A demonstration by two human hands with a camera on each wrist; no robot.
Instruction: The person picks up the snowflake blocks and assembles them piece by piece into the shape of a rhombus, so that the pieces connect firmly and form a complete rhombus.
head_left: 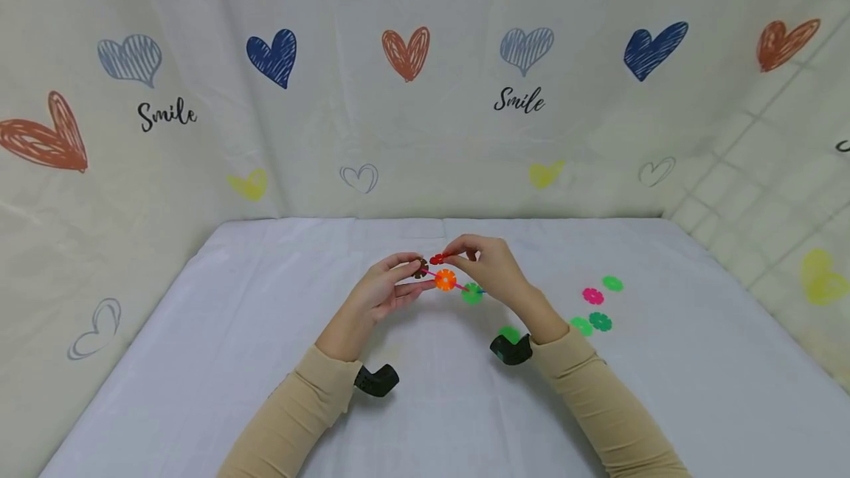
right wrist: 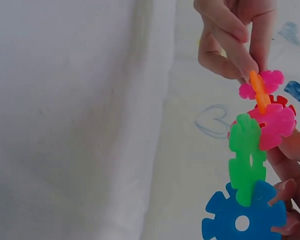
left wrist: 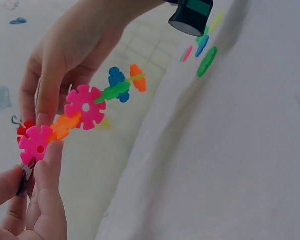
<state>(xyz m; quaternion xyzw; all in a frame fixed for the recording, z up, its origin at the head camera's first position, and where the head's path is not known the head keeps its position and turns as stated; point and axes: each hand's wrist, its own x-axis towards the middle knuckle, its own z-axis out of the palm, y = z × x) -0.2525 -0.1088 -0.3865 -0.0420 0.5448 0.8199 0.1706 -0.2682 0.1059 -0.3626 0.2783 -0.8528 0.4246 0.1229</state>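
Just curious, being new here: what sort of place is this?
Probably an indoor craft or play corner: a cloth-covered table, a heart-printed "Smile" backdrop and a chain of bright notched discs.

Soft, even light filled the head view, laying faint, blurry-edged shadows on the white table (head_left: pixel 432 411) beside the tan sleeves (head_left: pixel 292 415). Both wrist views looked dimmer and greyer, the backdrop's hearts (right wrist: pixel 296 92) softer than the flower-shaped discs (right wrist: pixel 238 170).
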